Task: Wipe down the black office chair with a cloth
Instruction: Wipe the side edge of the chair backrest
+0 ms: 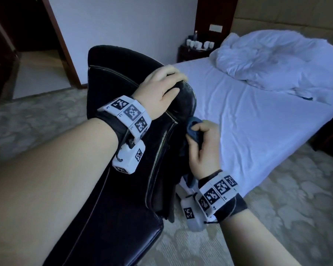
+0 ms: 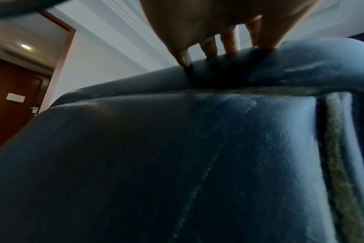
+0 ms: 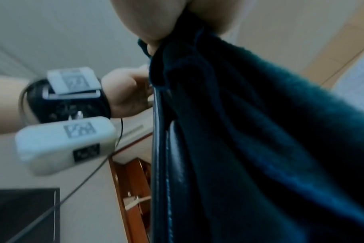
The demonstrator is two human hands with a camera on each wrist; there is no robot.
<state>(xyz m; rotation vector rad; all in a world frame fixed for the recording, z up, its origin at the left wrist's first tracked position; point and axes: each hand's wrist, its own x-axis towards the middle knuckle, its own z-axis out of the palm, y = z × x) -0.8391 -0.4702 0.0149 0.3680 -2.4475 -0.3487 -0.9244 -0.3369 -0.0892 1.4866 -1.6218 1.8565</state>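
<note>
The black leather office chair (image 1: pixel 112 150) fills the middle of the head view, its backrest (image 2: pixel 177 156) seen from close up in the left wrist view. My left hand (image 1: pixel 161 87) grips the top edge of the backrest, fingers (image 2: pixel 210 49) curled over the padded rim. My right hand (image 1: pixel 204 146) holds a bunched dark blue cloth (image 1: pixel 194 129) against the right side of the backrest. In the right wrist view the cloth (image 3: pixel 260 131) hangs from the hand down along the chair's stitched edge (image 3: pixel 162 164).
A bed (image 1: pixel 258 116) with a white sheet and a crumpled duvet (image 1: pixel 277 60) stands just right of the chair. A dark side table with white cups (image 1: pixel 199 44) is behind it. Patterned carpet (image 1: pixel 296 208) lies below. An open doorway (image 1: pixel 37 54) is at far left.
</note>
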